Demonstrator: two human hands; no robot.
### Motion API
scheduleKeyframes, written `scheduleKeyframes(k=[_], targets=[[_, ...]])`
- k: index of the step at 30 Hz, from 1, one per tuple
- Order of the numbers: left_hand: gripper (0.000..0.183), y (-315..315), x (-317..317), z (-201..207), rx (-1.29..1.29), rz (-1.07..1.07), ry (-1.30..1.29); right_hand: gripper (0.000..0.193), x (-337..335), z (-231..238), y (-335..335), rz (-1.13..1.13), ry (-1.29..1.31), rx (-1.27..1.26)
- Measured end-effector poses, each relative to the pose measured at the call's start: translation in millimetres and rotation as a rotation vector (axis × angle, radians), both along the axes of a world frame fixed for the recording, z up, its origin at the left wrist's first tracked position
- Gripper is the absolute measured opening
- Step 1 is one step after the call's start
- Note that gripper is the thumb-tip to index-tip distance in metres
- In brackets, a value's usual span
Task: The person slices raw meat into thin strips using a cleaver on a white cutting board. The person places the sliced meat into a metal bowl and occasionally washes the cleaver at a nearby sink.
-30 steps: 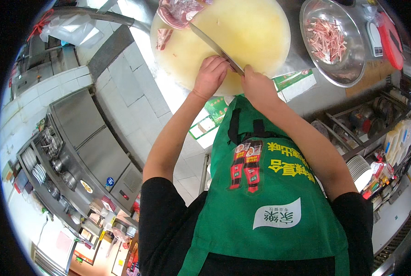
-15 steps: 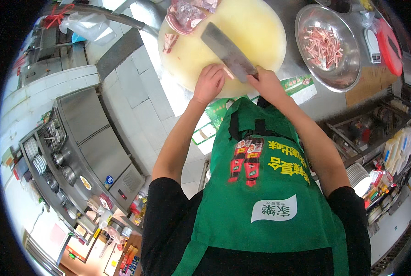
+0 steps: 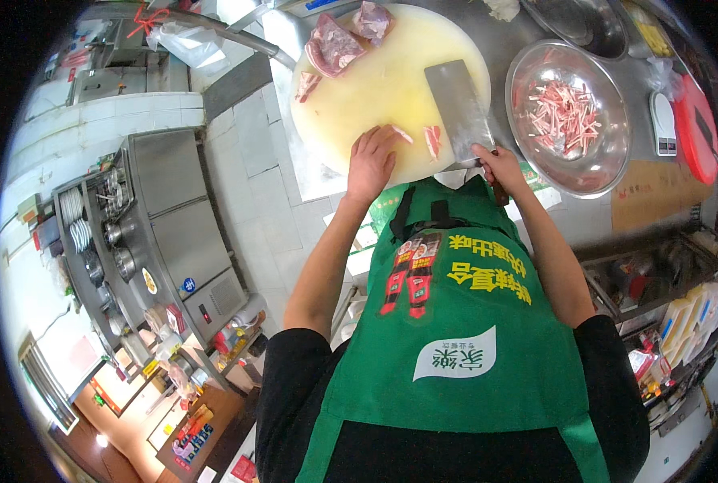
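Observation:
On the round yellowish cutting board, my left hand rests at the near edge. Its bent fingers press on a small piece of meat, whose pale end sticks out past the fingertips. My right hand grips the handle of a broad cleaver. The blade lies over the board's right side, apart from my left hand. Between hand and blade sits a cut slice of meat. Farther off are a large chunk of raw meat, a second chunk and a small piece.
Right of the board stands a wide steel bowl holding many thin meat strips. Beyond it are another steel bowl, a white scale and a red board. A steel cabinet stands at left.
My right hand has carried the cleaver rightward, away from my left hand. A separate slice now shows beside the blade. The view has shifted, revealing more of the far meat.

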State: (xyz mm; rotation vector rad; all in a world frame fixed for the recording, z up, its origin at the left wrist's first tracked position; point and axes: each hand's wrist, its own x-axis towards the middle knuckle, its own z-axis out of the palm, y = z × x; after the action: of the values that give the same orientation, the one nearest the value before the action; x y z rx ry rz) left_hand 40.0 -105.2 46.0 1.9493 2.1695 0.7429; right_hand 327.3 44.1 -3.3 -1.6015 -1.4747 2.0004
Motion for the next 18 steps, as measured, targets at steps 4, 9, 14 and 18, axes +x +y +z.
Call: scheduleKeyframes(k=[4,9,14,18], targets=[[0.017,5,26,3,0.064,0.281,-0.104,0.056,2,-2,4,0.035,-0.031,0.071],[0.016,27,80,0,-0.023,0.392,-0.161,0.053,3,-2,8,0.164,-0.049,0.085],[0.019,60,108,-6,-0.018,0.561,-0.103,0.052,5,6,13,0.234,-0.046,0.109],[0.024,61,99,-1,-0.015,0.514,-0.448,0.055,4,-2,17,0.197,-0.086,0.132]])
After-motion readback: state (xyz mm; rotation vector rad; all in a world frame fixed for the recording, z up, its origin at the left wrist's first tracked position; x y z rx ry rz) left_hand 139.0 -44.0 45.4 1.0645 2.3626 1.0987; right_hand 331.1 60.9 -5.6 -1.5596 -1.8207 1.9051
